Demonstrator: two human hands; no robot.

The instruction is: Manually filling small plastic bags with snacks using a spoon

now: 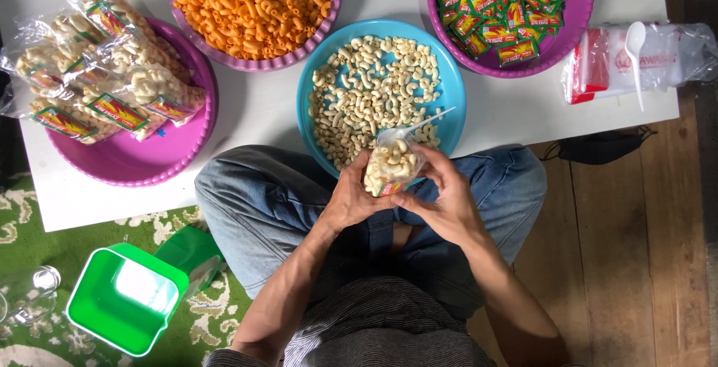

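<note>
Both hands close around a small clear bag [390,168] of pale macaroni snacks, the left hand [350,199] cupping its side and base, the right hand [441,201] pinching the opposite side, held just above the lap at the near rim of the blue bowl [313,75]. A white plastic spoon [416,126] rests in the bag's mouth. Keeping the bag upright over the bowl seems wise, so strays fall back among the loose pieces [374,86].

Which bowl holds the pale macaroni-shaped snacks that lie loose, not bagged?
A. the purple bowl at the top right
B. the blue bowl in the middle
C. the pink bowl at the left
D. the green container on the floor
B: the loose pale pieces lie in the blue bowl, just beyond both hands.
</note>
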